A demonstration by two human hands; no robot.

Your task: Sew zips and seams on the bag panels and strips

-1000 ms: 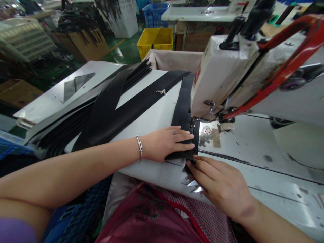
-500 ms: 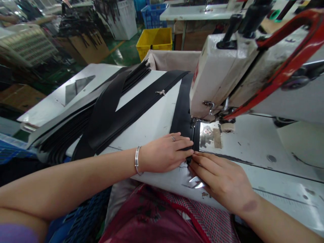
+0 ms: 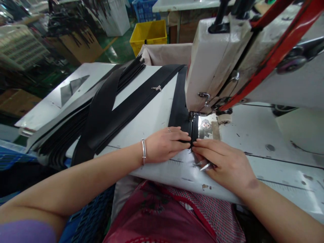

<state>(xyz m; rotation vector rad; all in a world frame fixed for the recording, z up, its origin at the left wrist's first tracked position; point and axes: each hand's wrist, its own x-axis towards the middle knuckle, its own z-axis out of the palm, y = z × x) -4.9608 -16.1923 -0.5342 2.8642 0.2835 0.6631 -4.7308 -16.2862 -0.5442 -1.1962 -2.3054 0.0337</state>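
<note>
A black strip (image 3: 179,108) runs under the presser foot (image 3: 192,116) of a sewing machine (image 3: 205,64). My left hand (image 3: 165,145) lies flat on its near end, fingers stretched out towards the seam. At the end's right edge, the fingertips of my right hand (image 3: 225,162) press down close to the left fingers. Shiny pointed blades, seemingly thread snips (image 3: 207,166), stick out from beneath the right palm; their handles are hidden. Left of the machine, a black zipper band (image 3: 136,108) with metal sliders (image 3: 157,88) stretches across the white table (image 3: 149,126).
A thick stack of black strips (image 3: 67,135) drapes over the table's left side. Behind the table are a cloth-lined bin (image 3: 169,54) and a yellow crate (image 3: 148,32). A red bar (image 3: 263,81) slants across the machine head. A blue basket (image 3: 86,209) stands below.
The strip has slid away from me under the presser foot, so less of its near end shows. Both hands have moved forward with it. The view has shifted slightly.
</note>
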